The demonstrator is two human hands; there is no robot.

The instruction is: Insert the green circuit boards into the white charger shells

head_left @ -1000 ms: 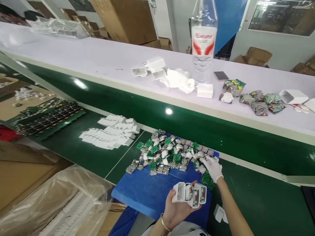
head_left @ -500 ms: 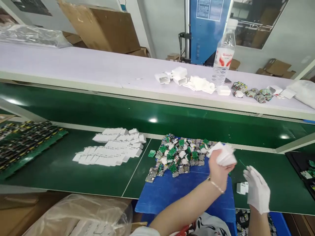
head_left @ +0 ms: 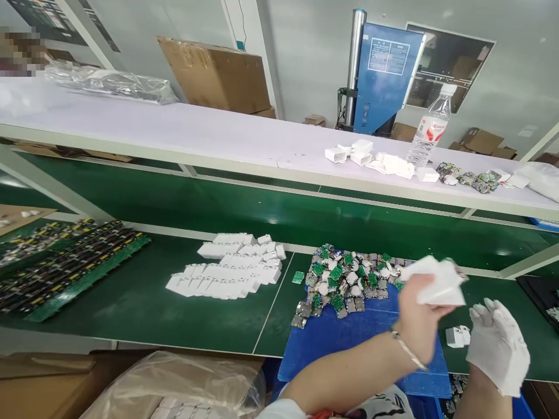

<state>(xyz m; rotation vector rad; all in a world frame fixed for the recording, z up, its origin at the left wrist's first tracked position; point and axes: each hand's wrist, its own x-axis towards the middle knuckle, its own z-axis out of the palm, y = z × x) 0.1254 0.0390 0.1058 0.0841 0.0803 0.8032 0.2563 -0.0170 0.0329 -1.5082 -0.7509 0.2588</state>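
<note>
My bare left hand (head_left: 419, 317) is wrapped round several white plastic cases (head_left: 441, 285), raised over the right end of the circuit board pile. A small board-like part seems to show at their far end, though blur hides its detail. To the right, my right hand (head_left: 498, 346) in a white glove is raised with fingers apart and slightly bent, and nothing shows in it. Small white cases (head_left: 457, 336) lie on the green bench just left of the glove. The heap of small circuit boards (head_left: 345, 279) rests on a blue sheet (head_left: 332, 343).
Rows of white cases (head_left: 231, 270) lie left of the heap. Long board panels (head_left: 82, 262) are stacked at far left. A shelf (head_left: 218, 137) crosses above the bench, bearing a water bottle (head_left: 432, 128). A plastic-lined box (head_left: 187, 384) stands below the front edge.
The camera view has shifted, so the bench things sit further right. My left hand still grips the cases, now turned more side-on. A thin green sliver near the right fingertips no longer shows.
</note>
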